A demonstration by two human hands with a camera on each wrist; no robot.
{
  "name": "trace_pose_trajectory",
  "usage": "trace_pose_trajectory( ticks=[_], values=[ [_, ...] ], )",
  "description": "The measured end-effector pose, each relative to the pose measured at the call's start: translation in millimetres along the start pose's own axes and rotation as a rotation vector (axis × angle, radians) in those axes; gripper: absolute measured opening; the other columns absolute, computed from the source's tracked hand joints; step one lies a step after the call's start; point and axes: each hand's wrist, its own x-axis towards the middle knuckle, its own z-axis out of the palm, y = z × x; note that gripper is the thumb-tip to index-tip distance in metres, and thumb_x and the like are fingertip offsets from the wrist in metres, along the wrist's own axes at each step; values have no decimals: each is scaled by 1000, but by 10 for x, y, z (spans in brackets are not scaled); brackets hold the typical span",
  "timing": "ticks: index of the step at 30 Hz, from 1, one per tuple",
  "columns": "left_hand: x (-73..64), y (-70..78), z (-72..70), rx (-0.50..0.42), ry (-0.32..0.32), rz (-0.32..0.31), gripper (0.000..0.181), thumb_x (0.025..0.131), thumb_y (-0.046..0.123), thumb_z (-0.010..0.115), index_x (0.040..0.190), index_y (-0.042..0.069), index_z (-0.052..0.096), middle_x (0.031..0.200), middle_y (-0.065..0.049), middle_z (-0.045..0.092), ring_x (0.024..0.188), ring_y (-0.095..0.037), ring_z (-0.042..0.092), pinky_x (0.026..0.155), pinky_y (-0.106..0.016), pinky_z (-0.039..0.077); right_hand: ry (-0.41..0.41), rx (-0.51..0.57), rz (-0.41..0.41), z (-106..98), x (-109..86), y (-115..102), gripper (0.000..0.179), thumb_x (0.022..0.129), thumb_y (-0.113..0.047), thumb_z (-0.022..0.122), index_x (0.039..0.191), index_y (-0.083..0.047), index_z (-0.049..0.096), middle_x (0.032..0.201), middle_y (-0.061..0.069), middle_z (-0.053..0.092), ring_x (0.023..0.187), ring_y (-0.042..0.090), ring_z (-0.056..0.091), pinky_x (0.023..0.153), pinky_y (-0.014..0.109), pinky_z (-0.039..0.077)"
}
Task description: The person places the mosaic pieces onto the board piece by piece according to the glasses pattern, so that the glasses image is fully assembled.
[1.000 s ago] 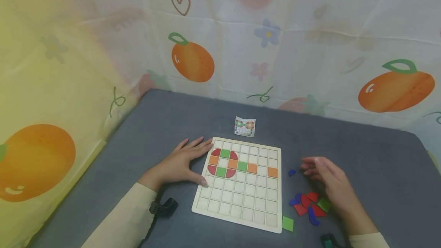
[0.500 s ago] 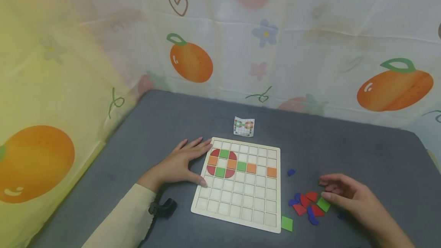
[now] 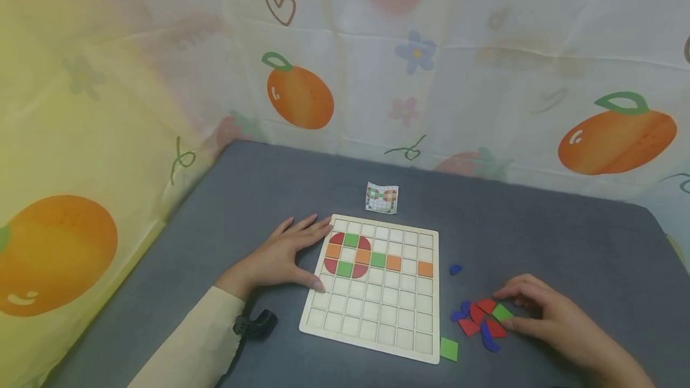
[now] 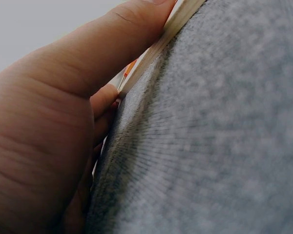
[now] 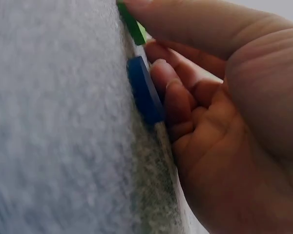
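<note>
A pale wooden grid board [image 3: 372,329] lies on the table, with red, green and orange pieces set in its upper rows. My left hand [image 3: 275,256] rests at the board's left edge, fingers spread, thumb on the rim; the left wrist view shows that thumb [image 4: 112,44] over the board's edge [image 4: 154,51]. To the right of the board, my right hand [image 3: 555,313] pinches a green square tile [image 3: 502,312] between thumb and fingers, beside a loose pile of red pieces [image 3: 477,314] and blue pieces [image 3: 489,338]. Under its curled fingers lies a blue piece [image 5: 145,90].
A small printed pattern card [image 3: 382,198] lies behind the board. Another green square tile [image 3: 449,349] sits by the board's lower right corner, and a single blue piece [image 3: 456,269] lies right of the board. A printed cloth [image 3: 366,94] hangs behind the grey table [image 3: 291,178].
My right hand has moved right and down from beside the lone blue piece to the pile and taken hold of the green tile, which has shifted slightly. The left hand has stayed put.
</note>
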Motion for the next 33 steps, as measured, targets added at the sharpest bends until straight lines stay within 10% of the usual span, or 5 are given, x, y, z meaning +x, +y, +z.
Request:
trace_pose_trajectory(
  ticks=[14,20,33],
  values=[
    [2,-10,27,12,13,-2,128,72,76,90,173,23,33,177,8,26,165,-22,12,129,-59,-1,58,-56,16,84,53,-73,22,91,-12,90,103,-26,77,106,-8,64,96,7,60,80,21,53],
    [0,17,14,3,16,3,126,73,74,91,173,23,35,177,7,28,165,-25,13,128,-61,-1,39,-2,191,75,63,-160,18,96,-14,86,107,-14,73,95,-1,64,79,12,58,66,30,51],
    [0,17,4,1,9,5,126,73,74,91,173,23,34,177,8,26,165,-24,13,128,-62,-1,315,1,212,166,159,-350,13,101,-22,83,111,-13,80,98,-3,75,82,10,68,69,24,52]
  ],
)
